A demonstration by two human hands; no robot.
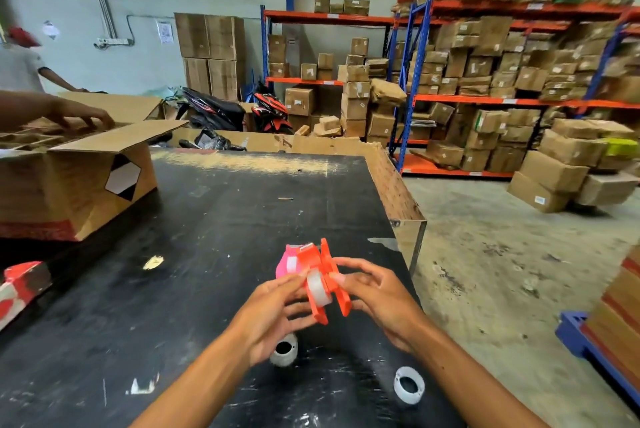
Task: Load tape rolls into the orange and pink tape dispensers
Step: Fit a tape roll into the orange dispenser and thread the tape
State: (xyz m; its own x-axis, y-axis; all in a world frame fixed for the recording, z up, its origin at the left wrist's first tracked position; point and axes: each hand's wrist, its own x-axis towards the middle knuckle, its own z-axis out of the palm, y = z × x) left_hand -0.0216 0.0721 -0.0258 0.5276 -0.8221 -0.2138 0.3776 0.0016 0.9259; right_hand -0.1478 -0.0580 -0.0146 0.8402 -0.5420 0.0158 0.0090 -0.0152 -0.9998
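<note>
Both hands' fingers clamped on orange dispenser [325, 280], left hand [273, 315], right hand [377, 299]; tape roll [316, 285] between.

Bright orange plastic tape dispenser [327, 280] looks smooth and kinda glossy, the translucent white tape roll [316, 285] in it too. Black tabletop [214, 220] is matt, scuffed, scratched; brown cardboard box [74, 182] rough.

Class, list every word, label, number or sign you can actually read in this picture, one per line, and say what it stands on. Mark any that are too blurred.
No text here can be read.
Paper notice on the wall: print too small.
White stickers on the shelf boxes: blurred.
Lettering on the black motorbike: blurred.
Hexagon mark on the open carton: a shape, no words.
Orange dispenser and pink dispenser: no lettering visible.
</note>
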